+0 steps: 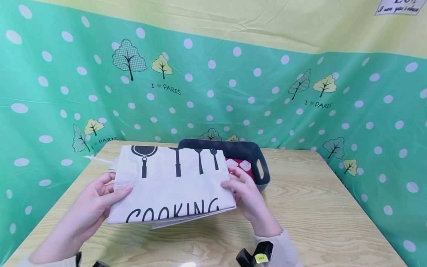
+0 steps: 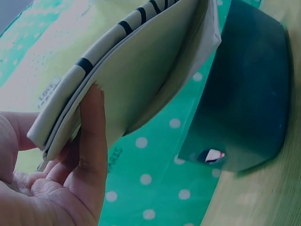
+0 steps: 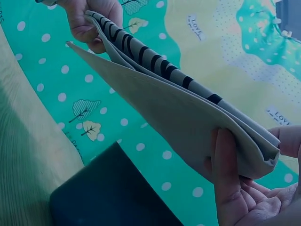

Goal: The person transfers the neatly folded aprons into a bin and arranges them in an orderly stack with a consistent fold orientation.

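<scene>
A folded white apron [image 1: 173, 187] with black kitchen-utensil prints and the word "COOKING" is held up above the table, tilted. My left hand [image 1: 98, 204] grips its left edge, thumb on the front and fingers behind. At the right edge my right hand [image 1: 247, 194] pinches it the same way. A white strap [image 1: 98, 160] sticks out past the left side. From the wrist views, the apron [image 3: 155, 103] shows several layers, with the rear layer hanging apart. Behind it stands a dark basket [image 1: 230, 147], partly hidden, holding a red and white patterned cloth [image 1: 246, 165].
The wooden table [image 1: 317, 207] stretches to both sides, with bare wood right of the basket. A green and yellow curtain [image 1: 233, 111] with white dots hangs close behind and along the sides. The basket has a handle hole in its right end.
</scene>
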The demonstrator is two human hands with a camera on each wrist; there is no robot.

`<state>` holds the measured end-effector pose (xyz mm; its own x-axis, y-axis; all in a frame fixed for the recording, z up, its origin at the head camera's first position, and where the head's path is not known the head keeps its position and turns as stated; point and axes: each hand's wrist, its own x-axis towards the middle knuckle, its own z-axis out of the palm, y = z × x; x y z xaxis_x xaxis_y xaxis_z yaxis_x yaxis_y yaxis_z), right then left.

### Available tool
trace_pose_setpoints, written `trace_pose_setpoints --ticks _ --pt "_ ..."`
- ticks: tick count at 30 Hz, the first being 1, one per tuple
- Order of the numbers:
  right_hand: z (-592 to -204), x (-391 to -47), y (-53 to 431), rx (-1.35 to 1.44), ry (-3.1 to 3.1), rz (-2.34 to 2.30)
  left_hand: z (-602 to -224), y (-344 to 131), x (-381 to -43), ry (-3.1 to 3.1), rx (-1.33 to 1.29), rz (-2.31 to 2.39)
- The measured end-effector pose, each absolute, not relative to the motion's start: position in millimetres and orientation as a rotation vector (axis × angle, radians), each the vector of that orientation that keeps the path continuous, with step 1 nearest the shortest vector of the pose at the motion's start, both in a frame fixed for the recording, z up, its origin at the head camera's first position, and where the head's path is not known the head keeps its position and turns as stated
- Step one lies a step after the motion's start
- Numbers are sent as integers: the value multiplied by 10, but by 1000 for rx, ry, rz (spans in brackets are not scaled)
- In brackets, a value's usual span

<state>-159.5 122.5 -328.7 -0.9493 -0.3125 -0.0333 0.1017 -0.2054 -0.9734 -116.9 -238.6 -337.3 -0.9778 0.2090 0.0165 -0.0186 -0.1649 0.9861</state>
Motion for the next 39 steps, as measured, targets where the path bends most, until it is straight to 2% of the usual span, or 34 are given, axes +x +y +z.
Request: trace_pose_setpoints --ticks 24,39 --pt "-3275 -1524 1629 -62 1882 -2308 -3260 -1805 -1210 2001 84 2214" --pt "-3312 -1502 1845 3 1947 -2285 -3196 -1569 -1222 2060 105 2125"
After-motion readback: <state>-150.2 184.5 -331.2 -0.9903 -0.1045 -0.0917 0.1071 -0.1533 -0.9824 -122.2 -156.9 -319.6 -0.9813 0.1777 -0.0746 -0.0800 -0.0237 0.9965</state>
